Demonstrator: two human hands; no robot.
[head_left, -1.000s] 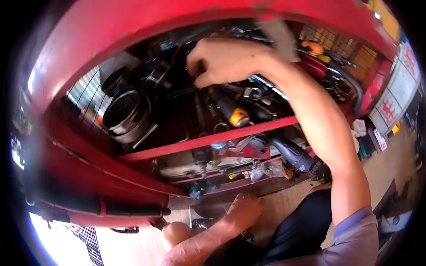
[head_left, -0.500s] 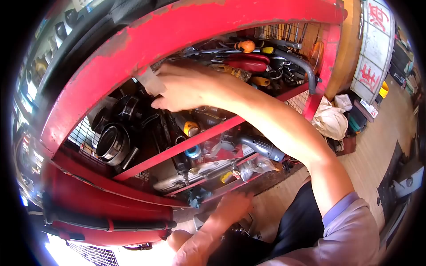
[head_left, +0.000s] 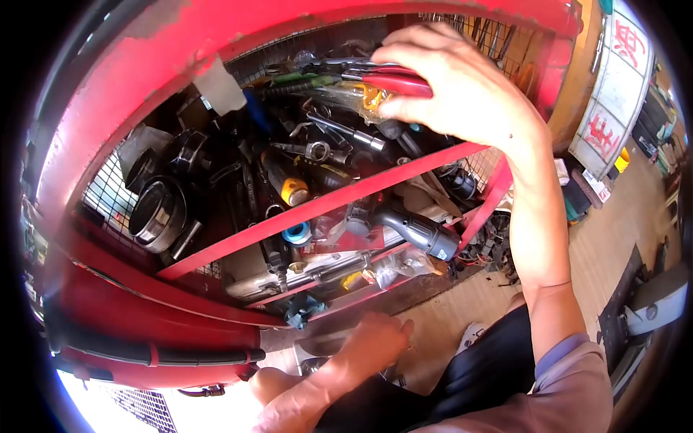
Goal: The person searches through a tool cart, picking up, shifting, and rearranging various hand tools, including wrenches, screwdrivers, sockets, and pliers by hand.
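My right hand [head_left: 458,86] is over the upper shelf of the red rack, its thumb and fingers apart around a red-handled tool [head_left: 397,81]. The thumb lies beside a clear bag with yellow-orange items [head_left: 368,99]; the farther fingertips are partly hidden. Below the rack, my left hand [head_left: 372,343] is near my knees, with its fingers curled in. Whatever it may hold is hidden. Among the tools on the shelf are a chrome socket tool [head_left: 357,133], a yellow-ended dark tool [head_left: 292,189] and green-handled tools [head_left: 296,81].
The red frame [head_left: 317,211] crosses in front of the shelf. Round metal cups [head_left: 155,216] sit at the left. Lower down are a grey-black power tool [head_left: 419,232], a blue ring [head_left: 297,233] and a bagged item [head_left: 404,265]. Tape [head_left: 220,85] hangs from the top rail.
My right hand has moved rightward from the tape on the top rail to the red-handled tool, and its fingers have spread. The view has shifted slightly. My left hand stays low.
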